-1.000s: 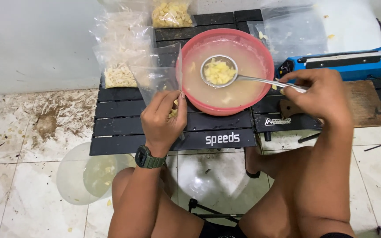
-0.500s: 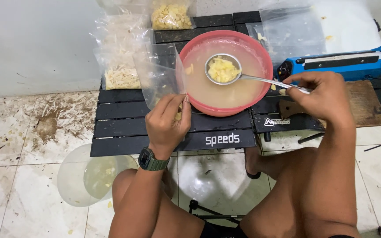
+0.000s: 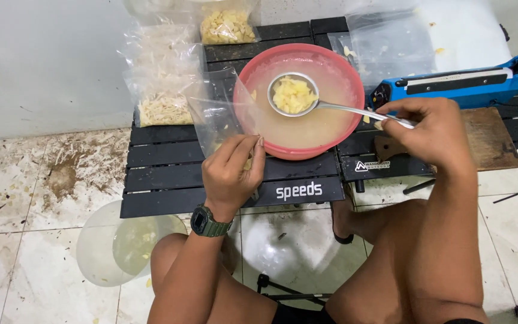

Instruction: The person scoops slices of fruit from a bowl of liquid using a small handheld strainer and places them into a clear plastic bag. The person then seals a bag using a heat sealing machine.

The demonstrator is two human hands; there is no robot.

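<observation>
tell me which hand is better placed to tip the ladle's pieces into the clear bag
Right, most likely. The right hand already grips the ladle, loaded with yellow pieces above the pink bowl. The left hand is busy pinching the clear bag beside the bowl.

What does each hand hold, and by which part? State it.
Right hand grips the ladle by its handle end; left hand pinches the clear plastic bag at its lower edge.

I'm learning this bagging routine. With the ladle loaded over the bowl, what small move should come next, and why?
Probably swing the ladle left toward the clear bag that the left hand pinches beside the red bowl. The right hand holds it full of yellow pieces, drained above the liquid.
</observation>
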